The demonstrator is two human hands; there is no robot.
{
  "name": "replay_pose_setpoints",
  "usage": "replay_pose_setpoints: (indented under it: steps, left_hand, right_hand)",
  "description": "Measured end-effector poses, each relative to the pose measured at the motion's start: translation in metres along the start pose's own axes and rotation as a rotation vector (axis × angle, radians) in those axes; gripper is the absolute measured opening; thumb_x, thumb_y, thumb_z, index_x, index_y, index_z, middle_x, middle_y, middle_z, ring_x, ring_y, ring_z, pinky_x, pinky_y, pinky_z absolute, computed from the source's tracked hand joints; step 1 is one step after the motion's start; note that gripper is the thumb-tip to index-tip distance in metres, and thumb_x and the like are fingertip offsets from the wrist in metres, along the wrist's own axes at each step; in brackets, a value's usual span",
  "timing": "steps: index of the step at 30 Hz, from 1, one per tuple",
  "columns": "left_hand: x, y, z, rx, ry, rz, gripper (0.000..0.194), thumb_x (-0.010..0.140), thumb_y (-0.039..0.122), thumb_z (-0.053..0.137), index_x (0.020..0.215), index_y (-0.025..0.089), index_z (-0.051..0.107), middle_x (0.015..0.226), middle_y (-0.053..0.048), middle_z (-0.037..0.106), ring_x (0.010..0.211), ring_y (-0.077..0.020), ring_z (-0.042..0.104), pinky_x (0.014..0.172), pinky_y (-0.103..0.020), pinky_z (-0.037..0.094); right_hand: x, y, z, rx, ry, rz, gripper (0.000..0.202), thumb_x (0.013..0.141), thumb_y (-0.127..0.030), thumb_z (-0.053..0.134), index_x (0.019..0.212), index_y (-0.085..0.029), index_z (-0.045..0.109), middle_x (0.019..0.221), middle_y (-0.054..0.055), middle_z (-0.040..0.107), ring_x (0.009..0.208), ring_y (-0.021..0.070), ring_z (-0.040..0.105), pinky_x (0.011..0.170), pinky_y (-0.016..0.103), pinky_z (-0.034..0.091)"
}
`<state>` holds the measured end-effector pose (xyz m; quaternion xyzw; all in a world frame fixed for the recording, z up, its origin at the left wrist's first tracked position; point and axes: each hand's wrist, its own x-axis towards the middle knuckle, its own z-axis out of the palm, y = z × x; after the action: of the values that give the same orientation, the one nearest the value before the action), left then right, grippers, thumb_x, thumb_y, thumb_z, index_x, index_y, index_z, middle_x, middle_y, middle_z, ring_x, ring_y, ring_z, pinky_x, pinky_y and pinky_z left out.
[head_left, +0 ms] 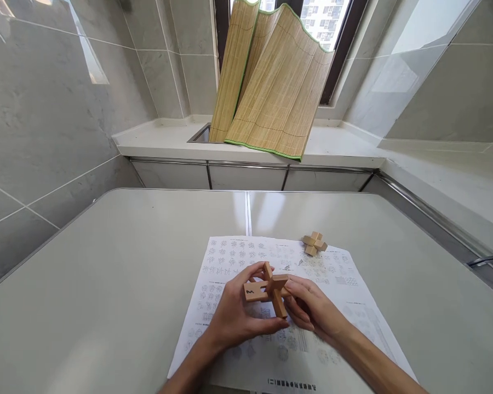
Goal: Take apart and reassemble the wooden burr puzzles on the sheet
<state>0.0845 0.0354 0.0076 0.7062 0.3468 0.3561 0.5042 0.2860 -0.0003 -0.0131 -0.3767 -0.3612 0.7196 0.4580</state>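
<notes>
A wooden burr puzzle of crossed brown pieces is held up between both hands, above the printed sheet. My left hand wraps it from the left, fingers behind and thumb reaching under toward the lower end of one piece. A dark mark shows on the flat piece facing left. With thumb and fingers, my right hand pinches the puzzle's right end. Some pieces are partly hidden by the fingers. A second, lighter wooden puzzle, star-shaped, rests at the sheet's far right edge.
The large sheet carries rows of small diagrams and lies on a pale table. Beyond the table, a bamboo mat leans by the window on a white counter, partly over a sink. Tiled walls stand on both sides.
</notes>
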Motion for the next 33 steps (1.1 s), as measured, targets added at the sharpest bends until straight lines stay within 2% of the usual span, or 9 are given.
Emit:
replay_pose_setpoints:
  steps: [3,8,11,13,16,18,21,33]
  left_hand:
    - [0.0010,0.0018,-0.0003,-0.014,-0.020,0.020,0.087,0.064,0.036,0.097,0.141,0.023,0.059,0.132,-0.009,0.072,0.122,-0.0324,0.067,0.109,-0.044,0.052]
    - [0.0006,-0.0013,0.0000,-0.071,-0.017,-0.045,0.093,0.070,0.038,0.094,0.151,0.026,0.051,0.144,-0.011,0.065,0.135,-0.0336,0.059,0.119,-0.049,0.042]
    - [0.0000,-0.0048,0.0004,-0.125,-0.001,-0.070,0.082,0.072,0.042,0.092,0.144,0.024,0.057,0.146,-0.013,0.064,0.132,-0.0347,0.061,0.115,-0.049,0.045]
    - [0.0001,-0.0055,0.0004,-0.173,0.004,-0.090,0.074,0.073,0.045,0.091,0.137,0.022,0.062,0.142,-0.015,0.065,0.126,-0.0344,0.065,0.111,-0.047,0.048]
    - [0.0009,-0.0032,0.0004,-0.238,0.013,-0.137,0.068,0.077,0.048,0.088,0.133,0.021,0.061,0.126,-0.013,0.074,0.117,-0.0315,0.069,0.107,-0.044,0.048]
    - [0.0015,-0.0007,0.0009,-0.261,0.014,-0.145,0.056,0.083,0.048,0.083,0.126,0.019,0.064,0.117,-0.012,0.077,0.114,-0.0301,0.070,0.105,-0.042,0.049]
    - [0.0020,0.0009,0.0026,-0.279,0.028,-0.138,0.042,0.087,0.048,0.079,0.114,0.019,0.069,0.115,-0.011,0.077,0.114,-0.0292,0.070,0.103,-0.039,0.050]
    - [0.0048,-0.0008,0.0009,-0.337,0.029,-0.146,0.042,0.086,0.047,0.081,0.115,0.020,0.069,0.121,-0.012,0.075,0.119,-0.0299,0.068,0.103,-0.038,0.050]
  right_hand:
    - [-0.0015,0.0020,-0.0013,0.030,-0.025,0.012,0.041,0.095,-0.055,0.068,0.082,-0.017,0.063,0.042,-0.011,0.040,0.034,0.0050,0.025,0.037,0.019,0.022]
    - [-0.0010,0.0045,-0.0030,0.090,-0.027,-0.025,0.040,0.100,-0.047,0.065,0.075,-0.017,0.058,0.046,-0.007,0.049,0.036,0.0048,0.034,0.040,0.018,0.028]
    - [0.0008,0.0061,-0.0052,0.118,-0.071,-0.025,0.042,0.101,-0.048,0.063,0.073,-0.016,0.058,0.046,-0.005,0.053,0.034,0.0049,0.036,0.040,0.018,0.029]
    - [0.0017,0.0064,-0.0060,0.128,-0.117,-0.009,0.041,0.101,-0.048,0.062,0.075,-0.015,0.061,0.046,-0.004,0.054,0.033,0.0052,0.036,0.038,0.018,0.029]
    - [0.0021,0.0056,-0.0055,0.153,-0.147,0.019,0.039,0.101,-0.047,0.061,0.078,-0.015,0.062,0.047,-0.004,0.055,0.032,0.0052,0.037,0.037,0.018,0.028]
    - [0.0019,0.0047,-0.0046,0.168,-0.135,0.030,0.039,0.101,-0.047,0.062,0.078,-0.015,0.061,0.050,-0.004,0.057,0.033,0.0047,0.037,0.037,0.017,0.028]
    - [0.0016,0.0041,-0.0039,0.172,-0.104,0.036,0.039,0.100,-0.048,0.064,0.078,-0.016,0.059,0.051,-0.004,0.056,0.034,0.0040,0.037,0.038,0.016,0.028]
    - [0.0029,0.0010,0.0034,0.260,-0.058,0.097,0.041,0.093,-0.049,0.074,0.074,-0.016,0.058,0.051,-0.005,0.056,0.034,0.0027,0.034,0.033,0.014,0.024]
